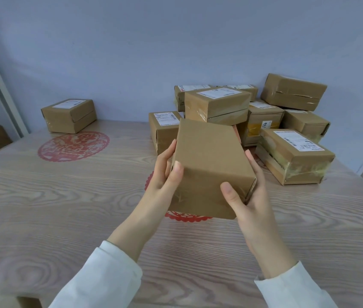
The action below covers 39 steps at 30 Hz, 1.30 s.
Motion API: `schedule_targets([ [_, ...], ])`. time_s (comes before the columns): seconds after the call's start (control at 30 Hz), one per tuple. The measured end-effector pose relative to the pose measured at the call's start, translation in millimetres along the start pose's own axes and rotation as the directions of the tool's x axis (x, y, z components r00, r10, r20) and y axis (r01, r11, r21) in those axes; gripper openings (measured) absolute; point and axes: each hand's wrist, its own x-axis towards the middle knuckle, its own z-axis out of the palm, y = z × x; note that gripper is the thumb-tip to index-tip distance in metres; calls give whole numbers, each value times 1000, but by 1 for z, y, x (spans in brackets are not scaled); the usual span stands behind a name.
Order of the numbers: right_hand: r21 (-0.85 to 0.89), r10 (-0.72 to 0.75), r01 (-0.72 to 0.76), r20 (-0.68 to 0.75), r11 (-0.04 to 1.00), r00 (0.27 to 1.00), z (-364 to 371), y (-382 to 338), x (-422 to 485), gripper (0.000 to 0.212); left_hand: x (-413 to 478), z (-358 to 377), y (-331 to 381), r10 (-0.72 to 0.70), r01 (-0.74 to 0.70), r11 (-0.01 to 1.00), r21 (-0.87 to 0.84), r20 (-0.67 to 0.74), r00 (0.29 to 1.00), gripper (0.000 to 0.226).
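- Plain cardboard box (209,161) held up over the wooden table (65,207), tilted, blank brown face toward cam, no label showing.
- Left hand (165,174) grips the box's left side: thumb on the near face, fingers wrapped along the left edge.
- Right hand (247,192) grips the right side w/ thumb on the near face, fingers behind the right edge (mostly hidden).
- Red paper-cut decal (185,215) on table right under the box, partly covered.
- Pile of taped parcels (265,121) behind & right, near the wall.
- Lone parcel (69,115) far left, by another red decal (73,146).
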Motion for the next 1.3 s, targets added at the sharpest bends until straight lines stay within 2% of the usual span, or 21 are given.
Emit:
schedule_targets([
  [0.13, -15, -26, 26, 36, 1000, 999, -2, 3, -2, 78, 6, -4, -5, -55, 51, 997, -59, -62, 997, 61],
  [0.2, -16, -16, 17, 80, 1000, 997, -3, 2, -2, 88, 7, -7, -10, -45, 36, 994, -99, -90, 995, 64],
  [0.33, 107, 135, -156, 182, 982, 974, -7, -3, 0, 106, 2, -12, -15, 19, -19, 995, -101, 0, 1000, 79],
  [0.4, 146, 187, -222, 225, 964, 956, -11, -3, 0, 102, -1, -13, -15, 42, -39, 998, -58, 63, 997, 81],
  [0.47, 148, 221, -253, 204, 956, 954, -14, 0, 1, 90, -2, -15, -14, 47, -45, 999, -17, 109, 993, 83],
  [0.57, 161, 243, -269, 164, 950, 956, -16, 6, 1, 85, -2, -15, -11, 5, -3, 1000, -14, 150, 989, 86],
  [0.67, 134, 223, -245, 161, 960, 962, -17, 9, -1, 90, -1, -15, -9, -40, 46, 998, -45, 141, 989, 86],
  [0.77, 119, 214, -236, 172, 965, 962, -16, 9, -2, 98, -1, -18, -10, -33, 37, 999, -24, 132, 991, 92],
  [0.9, 134, 240, -262, 163, 956, 957, -15, 9, -1, 92, -2, -20, -11, -30, 25, 999, 34, 158, 987, 102],
  [1.07, 76, 200, -213, 154, 974, 968, -12, 8, -1, 102, -1, -16, -14, -51, 54, 998, -22, 85, 995, 101],
  [1.23, 87, 227, -237, 111, 968, 968, -12, 6, -2, 88, -2, -17, -12, -27, 22, 999, 43, 118, 993, 100],
  [1.3, 83, 212, -221, 100, 972, 972, -10, 5, -2, 92, -1, -15, -12, -24, 22, 999, 28, 107, 994, 100],
])
